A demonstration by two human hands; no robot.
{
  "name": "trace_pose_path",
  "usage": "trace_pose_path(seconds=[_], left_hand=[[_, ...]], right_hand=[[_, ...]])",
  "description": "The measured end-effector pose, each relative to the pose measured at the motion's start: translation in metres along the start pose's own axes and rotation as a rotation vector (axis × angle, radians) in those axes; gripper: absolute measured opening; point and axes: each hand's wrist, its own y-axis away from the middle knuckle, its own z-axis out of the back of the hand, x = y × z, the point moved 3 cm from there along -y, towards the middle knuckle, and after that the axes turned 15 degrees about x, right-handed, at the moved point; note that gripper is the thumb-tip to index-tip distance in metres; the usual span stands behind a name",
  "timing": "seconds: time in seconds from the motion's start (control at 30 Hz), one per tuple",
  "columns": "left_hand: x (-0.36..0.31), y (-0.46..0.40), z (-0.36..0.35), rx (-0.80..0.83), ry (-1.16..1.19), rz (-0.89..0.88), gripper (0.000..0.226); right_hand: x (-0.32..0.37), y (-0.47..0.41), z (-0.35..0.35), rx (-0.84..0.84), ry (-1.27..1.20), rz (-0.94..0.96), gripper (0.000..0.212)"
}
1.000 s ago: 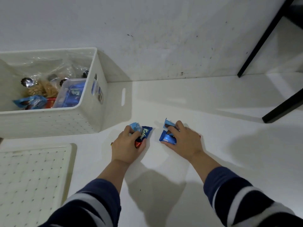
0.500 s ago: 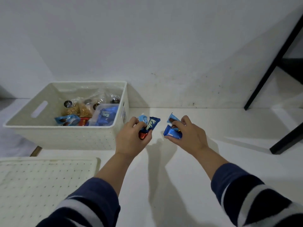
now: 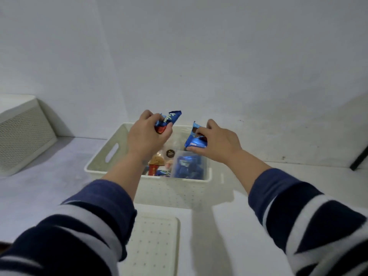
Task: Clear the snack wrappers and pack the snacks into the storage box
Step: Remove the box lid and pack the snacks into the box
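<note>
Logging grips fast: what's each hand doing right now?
Left hand: closed on blue-and-red snack packets.
Right hand: closed on shiny blue foil snack packets.

White perforated matt plastic storage box point(image 3: 175, 191); matching perforated plastic lid point(image 3: 153, 244). Glossy blue foil snack wrappers point(image 3: 196, 142) in my right hand point(image 3: 219, 142). Smooth matt white worktop point(image 3: 298, 176). My soft navy-and-white knit sleeves point(image 3: 298, 216).

At the centre of the frame, the left hand point(image 3: 147, 134) grips a blue and red snack packet point(image 3: 168, 121) over the open white storage box point(image 3: 175, 188). The right hand point(image 3: 217, 140) pinches blue packets point(image 3: 196, 141) above a clear tub point(image 3: 188, 166) inside it. A perforated lid point(image 3: 153, 246) lies at lower centre.
</note>
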Motion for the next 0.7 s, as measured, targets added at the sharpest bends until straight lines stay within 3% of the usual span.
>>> trace_pose_path(seconds=[0.3, 0.43, 0.6, 0.7], left_hand=[[0.135, -0.021, -0.024, 0.426, -0.052, 0.14, 0.03], [0.16, -0.028, -0.036, 0.454, -0.049, 0.181, 0.039], [0.166, -0.03, -0.043, 0.536, -0.012, 0.203, 0.067], [0.163, -0.029, -0.04, 0.555, 0.03, 0.183, 0.07]], right_hand=[[0.11, -0.08, -0.078, 0.38, 0.047, -0.001, 0.066], [0.127, -0.098, -0.104, 0.451, -0.06, -0.082, 0.071], [0.139, -0.101, -0.103, 0.545, -0.4, -0.115, 0.069], [0.137, -0.1, -0.102, 0.559, -0.466, -0.144, 0.06]])
